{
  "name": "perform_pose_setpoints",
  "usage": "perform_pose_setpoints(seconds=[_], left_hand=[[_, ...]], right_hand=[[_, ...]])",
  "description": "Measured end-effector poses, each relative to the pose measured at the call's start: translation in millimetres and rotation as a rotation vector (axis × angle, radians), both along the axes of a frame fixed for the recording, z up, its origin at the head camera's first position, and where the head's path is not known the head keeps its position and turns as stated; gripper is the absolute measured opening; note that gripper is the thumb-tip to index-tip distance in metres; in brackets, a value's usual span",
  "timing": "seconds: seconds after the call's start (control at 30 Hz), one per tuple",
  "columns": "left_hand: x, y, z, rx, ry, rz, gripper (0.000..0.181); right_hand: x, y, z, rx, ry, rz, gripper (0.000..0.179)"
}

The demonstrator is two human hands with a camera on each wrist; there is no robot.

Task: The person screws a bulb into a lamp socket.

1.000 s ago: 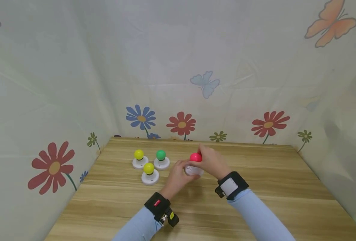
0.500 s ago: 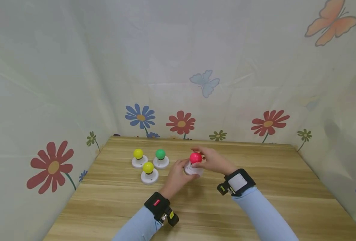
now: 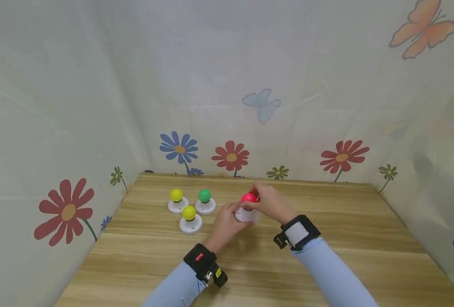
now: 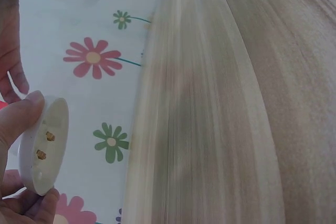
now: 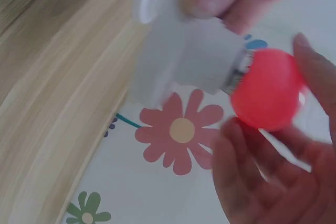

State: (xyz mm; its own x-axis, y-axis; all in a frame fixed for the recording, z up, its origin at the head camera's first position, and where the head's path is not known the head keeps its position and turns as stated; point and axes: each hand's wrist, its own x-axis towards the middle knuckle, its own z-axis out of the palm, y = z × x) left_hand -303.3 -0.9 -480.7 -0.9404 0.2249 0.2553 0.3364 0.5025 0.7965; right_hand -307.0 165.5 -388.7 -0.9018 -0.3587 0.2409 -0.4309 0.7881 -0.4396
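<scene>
My left hand [image 3: 224,226] grips a white lamp holder [image 3: 246,215] by its round base, tilted above the table. Brass-coloured screws show in the hollow underside of the base [image 4: 46,148] in the left wrist view. A red light bulb [image 5: 270,90] sits in the holder's socket, with a bit of its metal screw cap visible at the socket's mouth. Around the bulb are the thumb and fingers of my right hand [image 3: 273,204], pinching it from both sides.
Left of my hands stand three more white lamp holders with bulbs: one green bulb [image 3: 204,196] and two yellow ones, the nearer yellow bulb [image 3: 189,213] in front. Behind the wooden table [image 3: 326,238] hangs a flower-printed curtain [image 3: 311,128].
Half a second ago my right fingers were spread loosely off the red bulb; now they close round it again, the wrist turned back. My left hand keeps the lamp holder in place.
</scene>
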Motion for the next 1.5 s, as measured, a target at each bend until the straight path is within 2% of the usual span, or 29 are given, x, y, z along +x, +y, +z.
perform_pose_setpoints(seconds=[0.17, 0.3, 0.47, 0.7, 0.8, 0.9, 1.07, 1.17, 1.33, 1.5], left_hand=[[-1.5, -1.7, -0.4, 0.000, 0.015, -0.012, 0.069], [-1.7, -2.1, -0.8, -0.005, 0.018, -0.018, 0.069], [-1.5, -1.3, -1.4, 0.006, 0.006, -0.018, 0.068], [-3.1, -0.7, -6.1, 0.005, -0.001, -0.018, 0.070], [-3.0, -1.1, -7.7, 0.015, 0.000, -0.025, 0.069], [-3.3, -1.6, -8.3, 0.016, 0.012, -0.025, 0.069], [-3.2, -2.3, -5.2, -0.004, 0.021, -0.011, 0.070], [-1.4, -2.6, -2.0, -0.027, 0.014, -0.003, 0.071], [0.0, -3.1, -0.7, -0.020, 0.009, -0.004, 0.071], [0.3, -2.2, -1.7, -0.003, -0.006, -0.006, 0.070]], right_hand=[[-1.7, 8.3, 6.8, -0.096, -0.102, 0.223, 0.039], [-1.6, 11.1, 9.2, -0.102, -0.135, 0.282, 0.042], [-2.2, 11.3, 8.0, -0.070, -0.098, 0.266, 0.045], [-4.4, 4.2, 3.0, 0.027, -0.002, 0.050, 0.037], [-4.9, 2.1, 0.4, 0.065, 0.010, 0.011, 0.043], [-5.0, 3.7, -1.7, 0.055, -0.010, 0.060, 0.049], [-7.0, 14.1, -1.8, -0.021, -0.086, 0.296, 0.058], [-7.7, 17.7, -1.0, -0.035, -0.093, 0.365, 0.055], [-7.9, 15.8, -1.4, -0.025, -0.057, 0.334, 0.050], [-7.2, 7.1, -0.3, 0.010, 0.027, 0.182, 0.043]])
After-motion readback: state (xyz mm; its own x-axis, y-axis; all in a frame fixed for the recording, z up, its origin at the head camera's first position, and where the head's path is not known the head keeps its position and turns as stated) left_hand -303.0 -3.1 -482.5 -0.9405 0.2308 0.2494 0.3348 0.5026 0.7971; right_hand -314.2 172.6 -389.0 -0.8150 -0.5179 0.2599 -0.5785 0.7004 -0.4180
